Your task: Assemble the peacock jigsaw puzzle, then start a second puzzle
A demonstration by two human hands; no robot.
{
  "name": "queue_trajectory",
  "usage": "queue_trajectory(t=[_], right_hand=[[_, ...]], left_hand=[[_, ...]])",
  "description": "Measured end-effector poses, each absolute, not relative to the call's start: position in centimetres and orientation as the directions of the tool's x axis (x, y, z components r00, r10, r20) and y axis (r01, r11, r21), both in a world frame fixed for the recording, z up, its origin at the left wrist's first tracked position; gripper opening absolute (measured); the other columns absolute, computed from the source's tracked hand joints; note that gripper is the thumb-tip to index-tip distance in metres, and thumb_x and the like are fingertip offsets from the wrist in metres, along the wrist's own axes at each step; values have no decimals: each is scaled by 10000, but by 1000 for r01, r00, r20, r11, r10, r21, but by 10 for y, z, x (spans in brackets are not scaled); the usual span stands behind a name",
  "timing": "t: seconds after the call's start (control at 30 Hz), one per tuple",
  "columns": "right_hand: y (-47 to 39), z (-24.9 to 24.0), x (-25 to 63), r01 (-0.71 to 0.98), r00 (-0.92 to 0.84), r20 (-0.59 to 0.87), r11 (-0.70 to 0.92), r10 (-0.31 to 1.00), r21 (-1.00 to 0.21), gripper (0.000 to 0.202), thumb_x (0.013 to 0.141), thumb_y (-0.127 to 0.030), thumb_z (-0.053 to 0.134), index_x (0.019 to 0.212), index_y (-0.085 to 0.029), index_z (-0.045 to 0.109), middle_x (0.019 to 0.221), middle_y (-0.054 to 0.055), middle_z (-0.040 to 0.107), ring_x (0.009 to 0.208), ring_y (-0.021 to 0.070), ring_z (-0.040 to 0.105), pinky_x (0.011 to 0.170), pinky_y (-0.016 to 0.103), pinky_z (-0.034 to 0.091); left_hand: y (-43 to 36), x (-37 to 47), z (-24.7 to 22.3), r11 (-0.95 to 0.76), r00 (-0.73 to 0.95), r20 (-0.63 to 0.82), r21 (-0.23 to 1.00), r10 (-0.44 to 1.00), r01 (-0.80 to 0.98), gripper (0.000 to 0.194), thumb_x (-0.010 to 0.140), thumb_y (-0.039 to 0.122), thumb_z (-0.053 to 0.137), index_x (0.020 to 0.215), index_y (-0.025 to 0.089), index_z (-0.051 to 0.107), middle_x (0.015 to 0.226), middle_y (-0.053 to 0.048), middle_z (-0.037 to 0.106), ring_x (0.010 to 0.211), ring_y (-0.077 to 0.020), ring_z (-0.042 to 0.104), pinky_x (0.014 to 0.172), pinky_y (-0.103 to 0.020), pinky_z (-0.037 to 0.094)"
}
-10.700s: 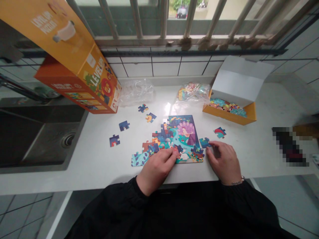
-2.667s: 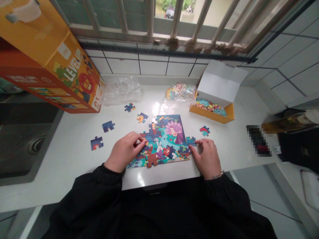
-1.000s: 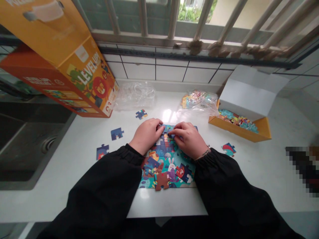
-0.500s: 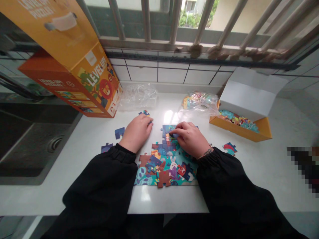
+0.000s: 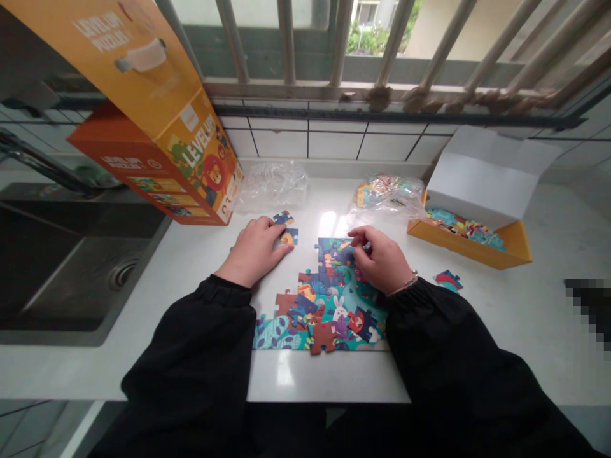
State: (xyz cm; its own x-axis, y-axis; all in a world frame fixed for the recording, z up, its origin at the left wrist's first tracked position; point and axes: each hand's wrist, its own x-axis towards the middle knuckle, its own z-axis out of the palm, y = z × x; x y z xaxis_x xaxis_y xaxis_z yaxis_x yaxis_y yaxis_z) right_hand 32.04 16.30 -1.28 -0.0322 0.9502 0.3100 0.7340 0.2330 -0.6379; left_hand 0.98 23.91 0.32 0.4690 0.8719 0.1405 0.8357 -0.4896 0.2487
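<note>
A partly joined jigsaw puzzle (image 5: 340,321) lies flat on the counter, with a white rabbit on teal and brown ground. Loose pieces rest on top of it, among them a brown piece (image 5: 323,337) and a dark blue piece with red (image 5: 363,323). My left hand (image 5: 255,251) is left of the puzzle, fingers loosely stretched and thumb apart, its tips at a blue and yellow puzzle piece (image 5: 291,236). Another piece (image 5: 283,217) lies just beyond. Over the puzzle's upper right edge hovers my right hand (image 5: 382,259), fingers bent and apart, nothing visible in them.
An orange puzzle box (image 5: 191,172) stands back left beside a sink (image 5: 90,280). Crumpled clear plastic (image 5: 272,184) and a bag of pieces (image 5: 389,192) lie along the wall. An open yellow box (image 5: 470,245) holds more pieces; a red and blue piece (image 5: 449,280) lies before it.
My left hand has drawn back leftward, uncovering the blue and yellow piece. My right hand has lifted off the puzzle's upper part and shifted right. The view has moved slightly.
</note>
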Motion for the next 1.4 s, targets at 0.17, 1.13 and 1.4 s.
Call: queue_trajectory(t=[0.17, 1.13, 1.4], right_hand=[[163, -13, 320, 723, 1, 275, 189, 961, -664, 288, 948, -228, 571, 1200, -226, 709, 955, 49, 747, 834, 217, 669, 792, 351, 513], [163, -11, 320, 683, -32, 248, 202, 968, -702, 244, 988, -314, 599, 1184, -231, 720, 864, 10, 717, 753, 187, 651, 764, 332, 498], [163, -12, 320, 691, -39, 251, 208, 967, -692, 246, 979, -288, 598, 1177, -230, 732, 851, 1, 706, 732, 177, 635, 752, 321, 482]], left_hand=[[242, 18, 1, -503, 486, 136, 299, 863, 811, 386, 934, 438, 785, 1231, 198, 729, 1287, -134, 666, 1220, -336, 609, 1080, -477, 495], [230, 39, -2, -271, 486, 6, 836, 874, 477, 197, 993, 381, 665, 1111, 230, 708, 851, -34, 760, 761, -184, 712, 664, -310, 521], [230, 37, 1, -333, 431, 55, 726, 900, 602, 228, 1013, 359, 646, 1138, 218, 774, 942, -39, 787, 823, -195, 712, 750, -334, 542]])
